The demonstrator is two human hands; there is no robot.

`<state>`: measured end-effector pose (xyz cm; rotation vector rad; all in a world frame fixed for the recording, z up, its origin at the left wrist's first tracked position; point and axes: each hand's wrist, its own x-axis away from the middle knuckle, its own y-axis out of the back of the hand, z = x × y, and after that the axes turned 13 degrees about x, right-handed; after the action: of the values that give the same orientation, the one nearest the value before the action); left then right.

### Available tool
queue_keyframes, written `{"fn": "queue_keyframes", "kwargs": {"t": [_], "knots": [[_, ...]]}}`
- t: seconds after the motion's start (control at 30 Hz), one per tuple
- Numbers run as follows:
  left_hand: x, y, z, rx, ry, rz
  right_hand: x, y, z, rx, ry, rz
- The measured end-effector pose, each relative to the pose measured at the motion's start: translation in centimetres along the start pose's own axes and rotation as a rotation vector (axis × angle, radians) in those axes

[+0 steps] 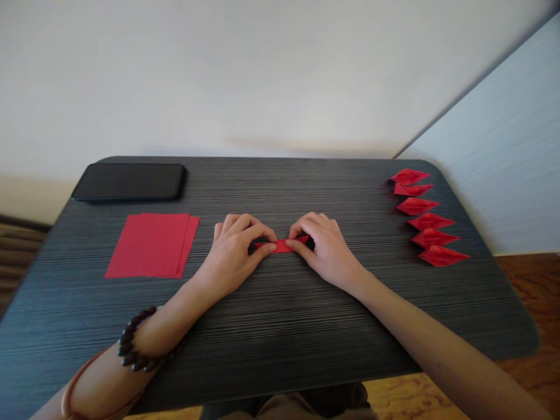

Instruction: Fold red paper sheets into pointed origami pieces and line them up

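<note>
Between my hands, at the middle of the table, is a small folded red paper (282, 246) with pointed ends. My left hand (238, 242) pinches its left part between thumb and fingers. On the other side, my right hand (319, 245) grips the right part the same way. Fingertips cover some of the paper, so its exact folds are partly hidden. Left of my left hand lies a small stack of flat red paper squares (149, 245), slightly fanned. Several folded red paper boats (417, 206) stand in a column at the right.
A black phone (129, 181) lies at the table's back left corner. The dark, ribbed tabletop (280, 326) has rounded corners. Behind it rises a pale wall (262, 76), with a light panel (503, 146) at the right.
</note>
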<state>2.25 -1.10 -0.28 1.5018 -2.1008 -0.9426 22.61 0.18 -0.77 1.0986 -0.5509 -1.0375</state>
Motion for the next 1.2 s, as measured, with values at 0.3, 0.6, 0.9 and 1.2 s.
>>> {"fn": "queue_keyframes", "kwargs": {"t": [0.3,0.6,0.9,1.2], "knots": [[0.3,0.1,0.8,-0.030,-0.170,0.069,-0.1,0.3,-0.1,-0.002,0.012,0.043],[0.1,0.4,0.4,-0.120,-0.003,0.071,0.1,1.0,-0.9,0.111,0.058,0.095],[-0.1,0.4,0.4,-0.086,0.009,0.088,0.4,-0.5,0.7,0.191,-0.001,-0.071],[-0.2,0.6,0.6,-0.084,0.044,0.092,0.5,-0.3,0.2,0.216,-0.093,-0.033]]}}
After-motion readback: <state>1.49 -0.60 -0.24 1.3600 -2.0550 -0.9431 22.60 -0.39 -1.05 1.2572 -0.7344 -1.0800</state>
